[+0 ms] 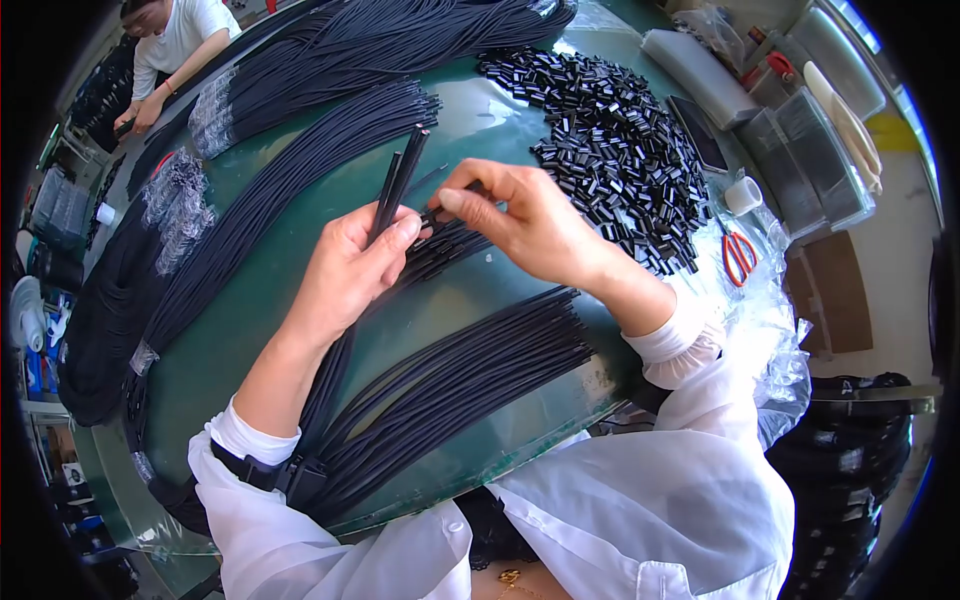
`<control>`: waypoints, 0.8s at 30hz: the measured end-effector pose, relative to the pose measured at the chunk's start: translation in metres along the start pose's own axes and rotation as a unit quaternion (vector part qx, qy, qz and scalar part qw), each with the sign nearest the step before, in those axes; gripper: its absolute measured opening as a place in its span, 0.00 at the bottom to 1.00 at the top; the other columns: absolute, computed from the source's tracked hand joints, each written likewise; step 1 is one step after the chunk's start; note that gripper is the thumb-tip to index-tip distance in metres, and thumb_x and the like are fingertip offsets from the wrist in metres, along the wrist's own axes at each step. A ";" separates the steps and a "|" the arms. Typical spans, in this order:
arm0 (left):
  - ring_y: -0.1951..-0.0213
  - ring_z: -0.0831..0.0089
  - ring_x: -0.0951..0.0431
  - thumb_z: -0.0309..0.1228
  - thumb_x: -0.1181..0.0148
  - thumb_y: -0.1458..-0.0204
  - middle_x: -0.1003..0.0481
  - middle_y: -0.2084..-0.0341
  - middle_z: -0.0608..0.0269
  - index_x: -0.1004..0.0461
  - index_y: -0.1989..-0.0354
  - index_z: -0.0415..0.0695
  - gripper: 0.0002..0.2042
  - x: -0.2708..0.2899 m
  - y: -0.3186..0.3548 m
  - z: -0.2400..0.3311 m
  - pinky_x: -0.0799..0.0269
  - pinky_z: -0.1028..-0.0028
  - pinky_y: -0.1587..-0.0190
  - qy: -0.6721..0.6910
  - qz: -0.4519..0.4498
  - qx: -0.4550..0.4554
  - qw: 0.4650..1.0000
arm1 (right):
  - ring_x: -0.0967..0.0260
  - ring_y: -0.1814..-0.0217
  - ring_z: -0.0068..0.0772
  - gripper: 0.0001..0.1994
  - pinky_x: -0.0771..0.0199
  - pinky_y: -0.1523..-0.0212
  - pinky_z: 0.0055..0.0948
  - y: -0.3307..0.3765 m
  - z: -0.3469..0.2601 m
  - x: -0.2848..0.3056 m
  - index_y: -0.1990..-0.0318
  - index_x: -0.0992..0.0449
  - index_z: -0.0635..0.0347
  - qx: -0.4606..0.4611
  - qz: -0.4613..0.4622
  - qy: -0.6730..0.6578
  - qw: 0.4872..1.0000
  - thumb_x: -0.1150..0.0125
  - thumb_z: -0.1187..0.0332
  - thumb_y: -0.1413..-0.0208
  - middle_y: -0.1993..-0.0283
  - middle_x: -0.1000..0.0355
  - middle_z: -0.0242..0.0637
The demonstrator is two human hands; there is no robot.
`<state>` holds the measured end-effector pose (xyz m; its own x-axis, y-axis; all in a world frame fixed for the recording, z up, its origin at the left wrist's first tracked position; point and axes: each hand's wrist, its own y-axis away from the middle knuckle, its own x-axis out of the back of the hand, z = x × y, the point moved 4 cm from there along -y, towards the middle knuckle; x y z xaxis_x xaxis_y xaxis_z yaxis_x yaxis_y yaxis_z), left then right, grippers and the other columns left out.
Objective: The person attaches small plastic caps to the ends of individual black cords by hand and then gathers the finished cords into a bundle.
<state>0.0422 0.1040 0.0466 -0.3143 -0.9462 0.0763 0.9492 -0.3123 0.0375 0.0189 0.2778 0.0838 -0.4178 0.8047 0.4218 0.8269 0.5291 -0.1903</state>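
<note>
Your left hand (345, 270): clenched around a few black cords (398, 180), thumb pressed over them; their cut ends stick up past your fingers, pointing away from you.

Your right hand (525, 220): fingertips pinched on a small black piece (437, 215) right at your left thumb; too small to tell its exact shape.

Short black cord bundle (450, 245): lies on the table just under and between your two hands.

Long bundle of black cords (460, 365): below your right wrist, running from beside your left forearm out toward your right sleeve.

Heap of small black clips (620, 150): beyond your right hand, spread up and to its right.

Further cord bundles (290, 190): beyond your left hand, fanning away to its left; more black bundles (110, 300) well off to its left.

Green table (250, 340): bare patch just left of your left forearm.

Orange-handled scissors (738, 255): right of your right wrist, on clear plastic sheet.

White tape roll (743, 195): just beyond the scissors.

Clear plastic boxes (815, 165): far right of your right hand.

Another person (170, 45): in white, far beyond your left hand, at the table's other end
</note>
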 end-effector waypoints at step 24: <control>0.85 0.91 0.47 0.35 0.42 0.46 0.40 0.85 0.78 0.28 0.67 0.40 0.10 0.017 0.002 0.000 0.52 0.86 0.84 0.032 0.108 0.016 0.993 | 0.32 0.68 0.18 0.06 0.31 0.64 0.19 -0.028 0.031 0.035 0.63 0.26 0.64 -0.008 0.019 -0.133 0.991 0.41 0.72 0.46 0.69 0.29 0.29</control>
<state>0.0386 0.0872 0.0481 -0.1005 -0.9947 0.0225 0.9934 -0.0990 0.0580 -0.0310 0.2993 0.0761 -0.4697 0.8673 0.1649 0.8485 0.4951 -0.1870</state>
